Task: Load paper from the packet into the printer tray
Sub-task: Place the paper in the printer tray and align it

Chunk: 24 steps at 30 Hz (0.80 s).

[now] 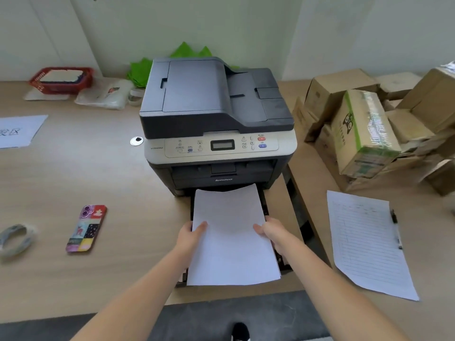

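A dark grey printer [216,114] stands in the middle of the wooden desk. Its black paper tray [266,210] is pulled out toward me at the bottom front. A stack of white paper [231,242] lies over the tray, its far edge under the printer's front. My left hand [190,233] grips the stack's left edge, thumb on top. My right hand [269,231] grips its right edge the same way. The paper hides most of the tray. No paper packet is in view.
A phone [86,228] in a colourful case lies left of the tray. A lined sheet [366,242] with a pen [396,227] lies to the right. Cardboard boxes [364,134] are piled at the back right. A red basket [61,78] and plastic bags sit back left.
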Tool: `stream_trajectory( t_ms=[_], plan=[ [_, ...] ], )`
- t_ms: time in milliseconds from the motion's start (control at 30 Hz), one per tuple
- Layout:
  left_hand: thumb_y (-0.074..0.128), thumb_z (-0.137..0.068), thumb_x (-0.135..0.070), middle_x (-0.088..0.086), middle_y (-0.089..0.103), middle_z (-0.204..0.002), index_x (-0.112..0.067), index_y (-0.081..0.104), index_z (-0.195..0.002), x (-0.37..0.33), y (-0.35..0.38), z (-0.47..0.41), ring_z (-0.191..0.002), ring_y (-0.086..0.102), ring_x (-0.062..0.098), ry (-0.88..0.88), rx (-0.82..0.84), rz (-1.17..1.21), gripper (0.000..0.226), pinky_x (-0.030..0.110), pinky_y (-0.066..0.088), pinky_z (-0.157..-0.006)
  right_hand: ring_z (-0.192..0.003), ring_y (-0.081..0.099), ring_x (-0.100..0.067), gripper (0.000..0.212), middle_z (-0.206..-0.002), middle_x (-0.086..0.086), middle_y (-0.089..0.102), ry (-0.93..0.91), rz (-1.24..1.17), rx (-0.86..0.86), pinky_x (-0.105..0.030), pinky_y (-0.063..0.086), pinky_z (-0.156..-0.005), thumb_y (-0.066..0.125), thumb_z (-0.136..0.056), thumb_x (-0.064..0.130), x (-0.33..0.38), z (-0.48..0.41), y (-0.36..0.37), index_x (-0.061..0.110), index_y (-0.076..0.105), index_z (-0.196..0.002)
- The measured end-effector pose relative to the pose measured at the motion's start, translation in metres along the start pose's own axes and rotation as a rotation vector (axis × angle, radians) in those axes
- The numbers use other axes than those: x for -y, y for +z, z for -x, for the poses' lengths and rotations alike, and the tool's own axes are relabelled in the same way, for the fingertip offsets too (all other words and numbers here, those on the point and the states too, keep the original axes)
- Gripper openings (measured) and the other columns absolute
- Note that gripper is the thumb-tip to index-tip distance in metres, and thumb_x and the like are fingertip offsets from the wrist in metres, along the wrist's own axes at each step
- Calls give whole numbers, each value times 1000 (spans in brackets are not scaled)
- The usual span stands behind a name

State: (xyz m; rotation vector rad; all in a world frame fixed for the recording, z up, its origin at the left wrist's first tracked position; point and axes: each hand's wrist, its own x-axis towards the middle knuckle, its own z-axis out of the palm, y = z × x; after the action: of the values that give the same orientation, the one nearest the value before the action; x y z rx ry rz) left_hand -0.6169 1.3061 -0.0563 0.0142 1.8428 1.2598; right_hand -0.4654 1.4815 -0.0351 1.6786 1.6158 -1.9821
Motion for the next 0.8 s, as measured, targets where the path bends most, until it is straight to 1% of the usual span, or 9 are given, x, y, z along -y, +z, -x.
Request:
stream_trajectory(
  t_ms=[67,100,200,300,367,467,600,700,800],
  plan=[
    [62,-93,-29,11,69,-113,-10,57,-116,-4,6,-9,-97,69,30,10,-12,15,30,45,56,-88,-123,54,-33,49,-139,-14,53,-9,-14,-23,-35,45,-99,53,-96,6,5,-6,-4,5,38,-143],
    [62,-93,-28,12,68,-115,-10,57,-114,-8,8,-12,-98,68,31,15,-16,13,27,46,54,-90,-125,53,-34,51,-140,-14,53,-12,-29,-29,-39,44,-104,55,-96,7,6,-12,-5,5,38,-144],
    [60,-95,-26,13,64,-126,-13,55,-115,-14,15,-29,-104,63,31,44,-46,-9,25,41,48,-91,-119,58,-35,57,-136,-14,56,-19,-78,-39,-50,48,-102,60,-92,12,14,-27,-5,10,37,-144],
    [57,-96,-29,3,54,-128,-11,46,-136,-22,20,-41,-111,52,25,19,-116,-47,45,33,38,-91,-119,57,-34,55,-134,-12,57,-39,-78,-56,-49,47,-103,63,-91,18,19,-42,-3,12,41,-141],
    [54,-98,-29,5,55,-131,-7,47,-137,-27,22,-49,-112,51,25,29,-148,-73,46,32,36,-90,-117,58,-33,51,-129,-11,60,-62,-58,-67,-47,48,-102,65,-90,20,24,-48,-2,12,46,-136],
    [54,-97,-33,12,54,-140,-5,47,-140,-33,22,-59,-124,53,33,43,-228,-125,52,35,42,-94,-103,60,-28,41,-118,-10,61,-118,-65,-61,-40,51,-93,65,-90,16,29,-57,-3,12,50,-128],
    [53,-97,-31,18,58,-134,-1,51,-136,-31,28,-66,-119,55,38,69,-328,-221,49,39,45,-92,-95,56,-22,42,-108,-6,58,-195,-17,-90,-33,47,-85,64,-90,9,27,-64,-1,9,50,-129],
    [49,-100,-27,20,57,-132,3,50,-131,-24,37,-65,-117,56,38,131,-384,-372,43,36,43,-83,-102,58,-20,44,-121,-5,61,-267,78,-115,-32,47,-85,60,-91,7,19,-69,5,10,49,-133],
    [48,-101,-24,24,56,-127,1,45,-133,-21,40,-63,-118,53,39,183,-433,-521,41,38,44,-85,-127,53,-25,56,-139,-5,53,-352,200,-146,-30,46,-89,52,-94,1,12,-71,12,16,35,-146]
  ],
)
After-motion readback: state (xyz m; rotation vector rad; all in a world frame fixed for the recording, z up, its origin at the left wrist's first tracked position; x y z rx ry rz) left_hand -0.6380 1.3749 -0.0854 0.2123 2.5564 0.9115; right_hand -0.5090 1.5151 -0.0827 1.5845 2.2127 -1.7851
